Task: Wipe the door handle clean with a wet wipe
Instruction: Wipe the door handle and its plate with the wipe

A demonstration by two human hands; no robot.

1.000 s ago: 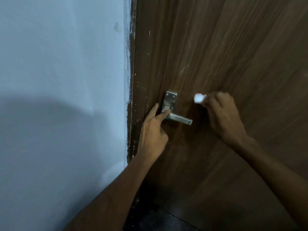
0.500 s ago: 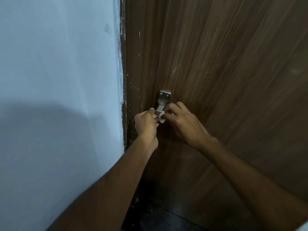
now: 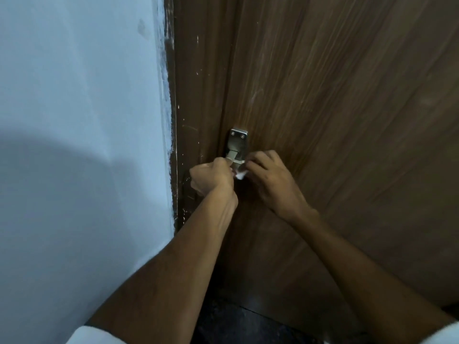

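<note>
A brown wooden door [image 3: 347,120] fills the right side of the picture. A pale blue wall [image 3: 74,120] fills the left side, with a big soft shadow low on it. A dark door frame [image 3: 173,120] with little white paint marks runs between them.

The door handle [image 3: 237,150] is silver metal. It sits near the middle of the picture, on the left part of the door. Its flat plate has two small screws at the top. The lever comes out from the plate and goes down into the hands.

The left hand [image 3: 211,178] is curled into a fist, just left of the lever. It seems to be closed around the end of the lever, but the fingers hide that part.

The right hand [image 3: 269,180] is just right of the lever. Its fingers are bent and pinch a white wet wipe [image 3: 241,174]. Only a small white bit of the wipe shows. It sits between the two hands, right below the lever.

The two hands are close together, almost touching. Both arms come up from the bottom of the picture. White sleeves [image 3: 96,336] show at the bottom corners. A dark floor [image 3: 243,326] shows low down between the arms.
</note>
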